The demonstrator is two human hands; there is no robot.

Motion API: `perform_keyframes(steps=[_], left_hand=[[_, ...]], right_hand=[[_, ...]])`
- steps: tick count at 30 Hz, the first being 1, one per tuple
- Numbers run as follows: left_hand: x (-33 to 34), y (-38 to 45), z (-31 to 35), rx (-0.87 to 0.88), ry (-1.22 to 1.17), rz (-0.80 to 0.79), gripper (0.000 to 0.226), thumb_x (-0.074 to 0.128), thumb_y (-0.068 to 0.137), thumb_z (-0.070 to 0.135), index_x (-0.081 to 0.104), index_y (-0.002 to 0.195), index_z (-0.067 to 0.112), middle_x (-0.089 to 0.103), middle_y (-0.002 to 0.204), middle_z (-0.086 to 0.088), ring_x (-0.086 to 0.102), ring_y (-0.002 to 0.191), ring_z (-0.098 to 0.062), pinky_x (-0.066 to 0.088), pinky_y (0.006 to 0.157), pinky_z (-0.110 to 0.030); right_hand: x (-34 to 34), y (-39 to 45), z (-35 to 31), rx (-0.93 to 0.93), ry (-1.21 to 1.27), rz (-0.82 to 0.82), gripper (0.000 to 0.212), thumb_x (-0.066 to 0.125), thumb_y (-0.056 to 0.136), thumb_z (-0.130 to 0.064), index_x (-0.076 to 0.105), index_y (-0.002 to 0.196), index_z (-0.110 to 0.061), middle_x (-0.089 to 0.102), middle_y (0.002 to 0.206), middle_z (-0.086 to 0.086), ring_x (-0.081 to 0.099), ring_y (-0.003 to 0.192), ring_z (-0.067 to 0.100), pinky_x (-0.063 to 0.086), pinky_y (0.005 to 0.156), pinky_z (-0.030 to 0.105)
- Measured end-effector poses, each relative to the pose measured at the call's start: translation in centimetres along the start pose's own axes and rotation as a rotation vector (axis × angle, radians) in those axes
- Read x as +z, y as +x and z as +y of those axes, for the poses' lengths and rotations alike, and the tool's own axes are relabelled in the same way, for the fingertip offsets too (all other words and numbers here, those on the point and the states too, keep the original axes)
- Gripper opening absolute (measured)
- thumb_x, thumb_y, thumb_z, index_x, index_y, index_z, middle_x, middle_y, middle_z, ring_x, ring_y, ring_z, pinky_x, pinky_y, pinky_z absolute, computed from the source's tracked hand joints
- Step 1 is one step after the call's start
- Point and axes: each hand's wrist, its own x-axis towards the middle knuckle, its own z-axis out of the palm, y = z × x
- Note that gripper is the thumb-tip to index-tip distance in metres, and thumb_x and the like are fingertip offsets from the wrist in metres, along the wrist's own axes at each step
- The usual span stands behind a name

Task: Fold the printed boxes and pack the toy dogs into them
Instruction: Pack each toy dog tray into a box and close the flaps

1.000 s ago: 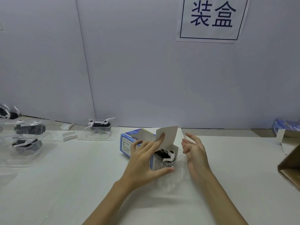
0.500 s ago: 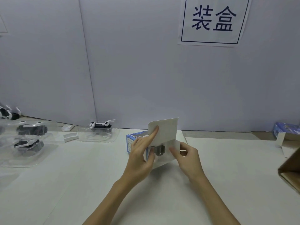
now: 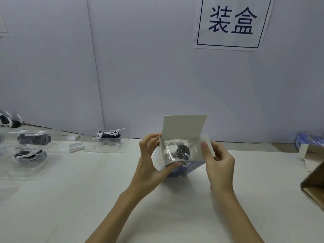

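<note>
boxes come after the white table [image 3: 87,199], which runs up to a grey wall with a framed sign [image 3: 232,21]. at the right edge is the corner of a brown carton [image 3: 313,186], with a blue box [image 3: 309,142] behind it, its flap open. both hands hold another blue printed box [image 3: 185,168] raised above mid table, lid flap [image 3: 184,127] upright. left hand [image 3: 149,163] grasps its left side; right hand [image 3: 219,160] pinches the right side flap. inside sits a toy dog [image 3: 182,150] in clear plastic. more toy dogs [image 3: 109,135] in clear trays sit far left.
</note>
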Motion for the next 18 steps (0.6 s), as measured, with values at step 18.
perform_keyframes(steps=[18], left_hand=[[-0.4,0.0,0.2,-0.233,-0.048,0.048,0.024,0.06,0.086,0.065,0.063,0.102,0.048,0.048,0.136,0.037,0.042,0.144,-0.001,0.051,0.107,-0.045]], right_hand=[[1.7,-1.5,-1.2,-0.127,-0.077,-0.294,0.037,0.049,0.109,-0.026,0.077,0.102,-0.049,0.054,0.148,-0.019,0.053,0.139,0.016,0.057,0.094,0.056]])
